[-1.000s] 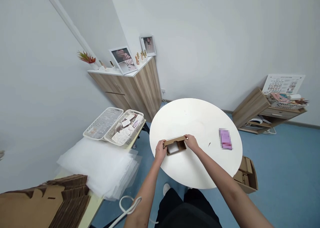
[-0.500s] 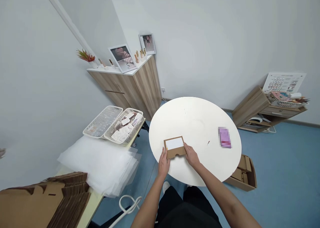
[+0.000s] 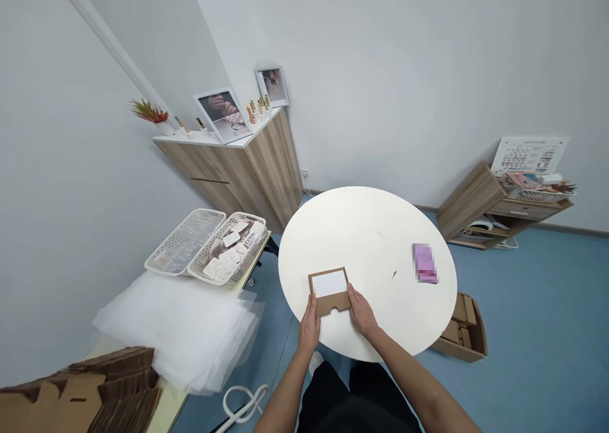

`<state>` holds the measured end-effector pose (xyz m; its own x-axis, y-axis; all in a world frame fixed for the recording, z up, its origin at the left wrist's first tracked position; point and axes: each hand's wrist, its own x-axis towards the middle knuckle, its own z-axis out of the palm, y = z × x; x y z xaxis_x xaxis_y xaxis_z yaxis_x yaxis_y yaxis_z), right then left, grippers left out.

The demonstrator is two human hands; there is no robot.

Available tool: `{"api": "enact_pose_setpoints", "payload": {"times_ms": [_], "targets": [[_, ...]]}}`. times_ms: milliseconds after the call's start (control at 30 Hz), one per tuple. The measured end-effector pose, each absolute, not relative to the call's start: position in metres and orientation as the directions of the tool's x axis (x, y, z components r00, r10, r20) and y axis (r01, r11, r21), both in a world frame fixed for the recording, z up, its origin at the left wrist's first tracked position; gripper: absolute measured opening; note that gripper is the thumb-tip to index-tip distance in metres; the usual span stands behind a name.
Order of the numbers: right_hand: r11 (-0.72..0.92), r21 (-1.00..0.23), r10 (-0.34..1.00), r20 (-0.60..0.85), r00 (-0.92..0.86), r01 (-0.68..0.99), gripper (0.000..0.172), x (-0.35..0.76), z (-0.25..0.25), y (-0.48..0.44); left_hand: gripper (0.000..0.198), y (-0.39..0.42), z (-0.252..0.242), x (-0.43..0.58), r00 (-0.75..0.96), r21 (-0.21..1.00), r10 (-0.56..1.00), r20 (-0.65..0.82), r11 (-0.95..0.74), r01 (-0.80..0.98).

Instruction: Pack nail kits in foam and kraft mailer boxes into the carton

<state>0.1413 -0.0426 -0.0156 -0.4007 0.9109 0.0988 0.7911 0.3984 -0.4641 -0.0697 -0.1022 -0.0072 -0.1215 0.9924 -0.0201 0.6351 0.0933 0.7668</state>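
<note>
Between my two hands is a small brown cardboard box [image 3: 333,302] at the near left part of the round white table [image 3: 361,230]. A flat white sheet or card [image 3: 330,283] fills its top, and a half-round notch shows in its near side. My left hand [image 3: 310,325] is closed on the box's left side, fingers along the edge. On the opposite side my right hand [image 3: 362,310] grips the right edge. Whether the box rests on the table or is held just above it, I cannot tell.
A blurred purple packet [image 3: 425,263] lies at the table's right. On the left side table are white baskets [image 3: 185,241], translucent sheets [image 3: 176,325] and stacked flat cardboard [image 3: 85,395]. An open carton of small boxes [image 3: 464,338] stands on the floor, right.
The view has shifted slightly, so the surroundings sit a little left and lower. Both hands keep the same grip on the box.
</note>
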Motion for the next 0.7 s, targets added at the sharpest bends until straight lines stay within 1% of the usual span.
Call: {"api": "enact_pose_setpoints", "payload": {"times_ms": [67,167,333,433,500,567,700], "targets": [[0.363,-0.511,0.918,0.051,-0.394,0.779,0.072,0.141,-0.014,-0.042,0.074,-0.101,-0.006,-0.071,-0.131,0.795,0.991,-0.031,0.104,0.598],[0.275,-0.598,0.922,-0.057,-0.382,0.753,0.073,0.14,-0.005,-0.04,0.07,-0.1,-0.002,-0.073,-0.159,0.844,0.984,-0.075,0.147,0.515],[0.081,-0.774,0.9,-0.214,-0.38,0.628,0.077,0.143,0.019,-0.036,0.066,-0.099,0.021,-0.075,-0.212,0.879,0.937,-0.277,0.336,0.337],[-0.007,-0.812,0.877,-0.285,-0.386,0.584,0.076,0.147,0.039,-0.031,0.065,-0.095,0.048,-0.079,-0.229,0.873,0.91,-0.346,0.402,0.277],[-0.019,-0.803,0.866,-0.311,-0.392,0.596,0.072,0.149,0.056,-0.026,0.062,-0.09,0.069,-0.085,-0.243,0.861,0.907,-0.344,0.408,0.304],[-0.02,-0.788,0.876,-0.311,-0.37,0.615,0.064,0.15,0.073,-0.02,0.056,-0.084,0.089,-0.09,-0.235,0.844,0.919,-0.316,0.385,0.372],[-0.035,-0.753,0.926,-0.271,-0.262,0.657,0.04,0.148,0.104,-0.001,0.045,-0.067,0.116,-0.094,-0.251,0.759,0.922,-0.295,0.385,0.524]]}}
